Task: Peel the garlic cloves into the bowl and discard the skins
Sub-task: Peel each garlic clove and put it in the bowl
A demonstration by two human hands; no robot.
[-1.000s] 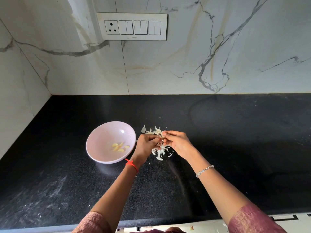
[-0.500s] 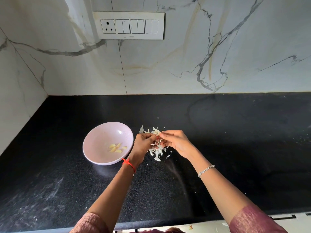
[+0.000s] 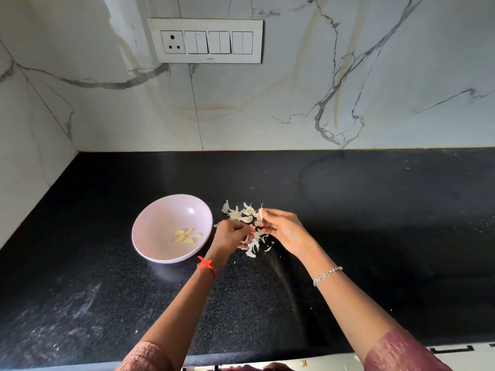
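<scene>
A pale pink bowl [image 3: 160, 223] stands on the black counter and holds several peeled yellow garlic cloves [image 3: 185, 236]. To its right lies a pile of white garlic skins [image 3: 242, 214]. My left hand [image 3: 229, 236] hovers over the pile with its fingers curled around a garlic clove that is mostly hidden. My right hand [image 3: 284, 228] sits just right of it and pinches a thin strip of skin [image 3: 261, 213] between thumb and fingertips, lifted a little above the pile.
The black stone counter [image 3: 375, 223] runs to the marble wall behind and a side wall at the left. A switch plate [image 3: 206, 40] hangs on the back wall. Small skin flakes [image 3: 269, 247] lie near the pile.
My hands have drawn slightly apart; the right hand has pulled a strip of skin up and away from the clove held in the left.
</scene>
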